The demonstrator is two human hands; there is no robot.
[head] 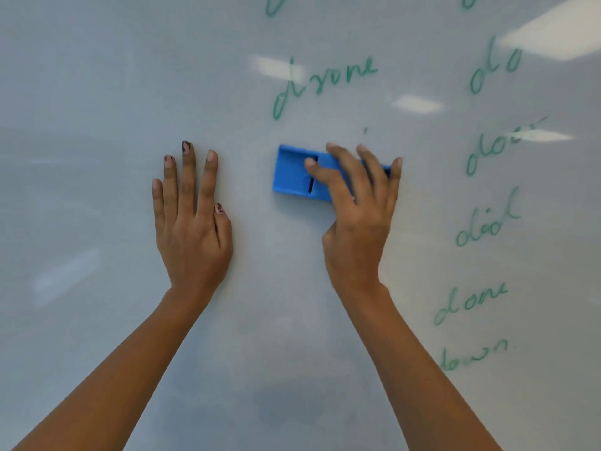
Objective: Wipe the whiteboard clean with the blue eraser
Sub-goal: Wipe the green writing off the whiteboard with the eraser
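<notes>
The whiteboard (97,92) fills the whole view. A blue eraser (292,172) lies flat against it at the centre, and my right hand (357,209) is shut on it, fingers spread over its right half. My left hand (192,219) rests flat on the board to the left of the eraser, fingers apart and holding nothing. Green handwriting (325,79) sits just above the eraser. A column of green words (487,222) runs down the right side.
More green strokes (273,4) cut across the top edge. Ceiling lights reflect as bright patches (559,30) at the upper right. The board's left half and lower middle carry no writing, only faint smears.
</notes>
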